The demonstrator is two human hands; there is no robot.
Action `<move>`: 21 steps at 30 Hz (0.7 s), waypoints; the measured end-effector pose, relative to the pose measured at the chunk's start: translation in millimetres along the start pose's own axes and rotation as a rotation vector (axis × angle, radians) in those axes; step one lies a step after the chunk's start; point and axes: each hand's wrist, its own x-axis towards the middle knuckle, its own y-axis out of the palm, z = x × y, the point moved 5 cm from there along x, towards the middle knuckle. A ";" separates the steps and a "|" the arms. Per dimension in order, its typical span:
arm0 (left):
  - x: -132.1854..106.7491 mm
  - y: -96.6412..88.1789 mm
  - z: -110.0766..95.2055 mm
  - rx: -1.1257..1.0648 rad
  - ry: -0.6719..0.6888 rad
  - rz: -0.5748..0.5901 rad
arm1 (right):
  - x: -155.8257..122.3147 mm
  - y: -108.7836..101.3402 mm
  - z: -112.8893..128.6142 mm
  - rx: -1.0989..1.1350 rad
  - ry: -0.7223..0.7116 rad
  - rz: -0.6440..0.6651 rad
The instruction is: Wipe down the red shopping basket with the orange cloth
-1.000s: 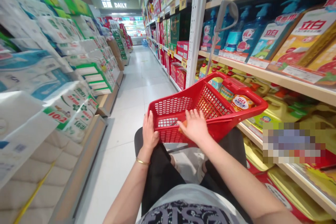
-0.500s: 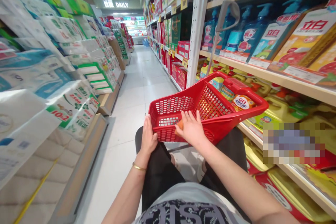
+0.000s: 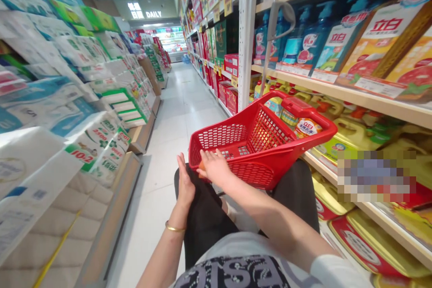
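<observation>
A red plastic mesh basket (image 3: 251, 173) rests across my lap on black trousers (image 3: 202, 220). My right hand (image 3: 214, 166) lies along its near rim, with a small orange object (image 3: 201, 165) showing at the fingers, mostly hidden. My left hand (image 3: 185, 180) stands with straight fingers just outside the basket's near left corner, against the trousers. A product with a white and orange label (image 3: 306, 128) lies at the basket's far end, beside a yellow-lidded item (image 3: 289, 118). A grey pull handle (image 3: 275, 40) rises from the basket's far side.
Stacked packs of tissue rolls (image 3: 67, 99) line the left. On the right, a white metal shelf unit (image 3: 248, 40) holds blue hand-wash bottles (image 3: 297, 40) and yellow jugs (image 3: 347, 137). A tiled aisle floor (image 3: 175, 117) runs ahead to chilled cases (image 3: 170, 40).
My left hand has dropped from the basket's rim to the trousers. My right hand has shifted left with the orange object, and the basket has turned slightly.
</observation>
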 end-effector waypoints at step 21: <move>43.0 37.5 -50.5 0.373 0.144 0.199 | -25.1 -22.6 -46.4 -0.058 0.053 -0.120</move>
